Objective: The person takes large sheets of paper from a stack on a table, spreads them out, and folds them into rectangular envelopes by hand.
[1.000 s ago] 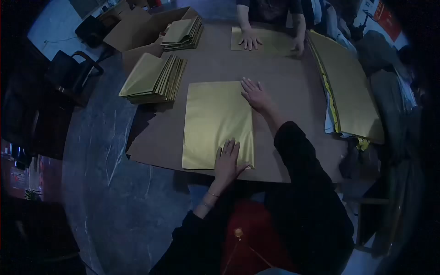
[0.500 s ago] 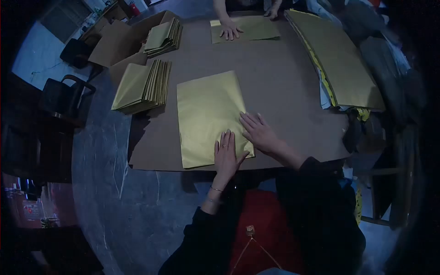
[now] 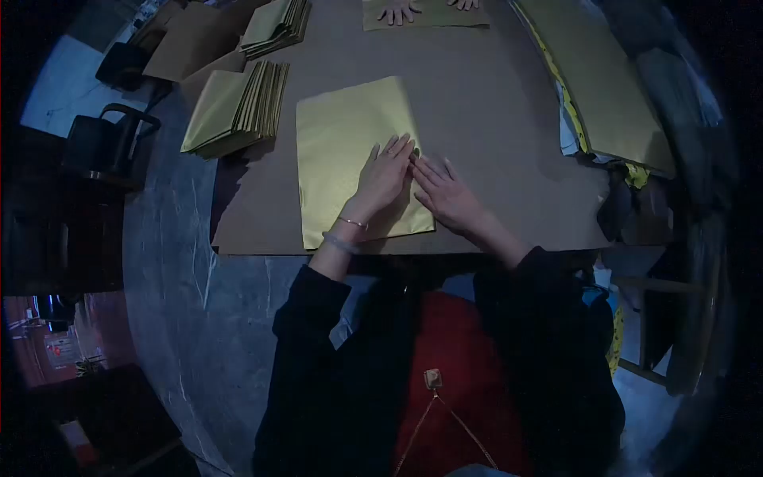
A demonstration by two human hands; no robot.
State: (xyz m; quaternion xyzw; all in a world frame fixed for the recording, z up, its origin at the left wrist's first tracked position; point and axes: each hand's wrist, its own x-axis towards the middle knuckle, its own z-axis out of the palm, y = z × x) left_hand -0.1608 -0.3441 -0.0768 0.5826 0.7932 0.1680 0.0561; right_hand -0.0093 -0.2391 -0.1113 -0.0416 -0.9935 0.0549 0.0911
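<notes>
On the counter (image 3: 493, 111) here, the paper sheet (image 3: 338, 151) lies between folded-paper stacks (image 3: 220, 103) at left and a sheet pile (image 3: 608, 91) at right.

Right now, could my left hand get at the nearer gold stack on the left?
Probably yes: your left hand rests on the gold sheet, and only that sheet and some brown tabletop seem to separate it from the stack, with nothing standing between.

Your left hand (image 3: 385, 179) is facing palm down, its fingers reaching forward and slightly rightward. Your right hand (image 3: 451, 199) is also facing palm down, its fingers slanting forward and leftward, their tips resting just beside the left. Your left forearm (image 3: 327, 261) and right forearm (image 3: 501, 238) are angling inward, converging toward the hands.
</notes>
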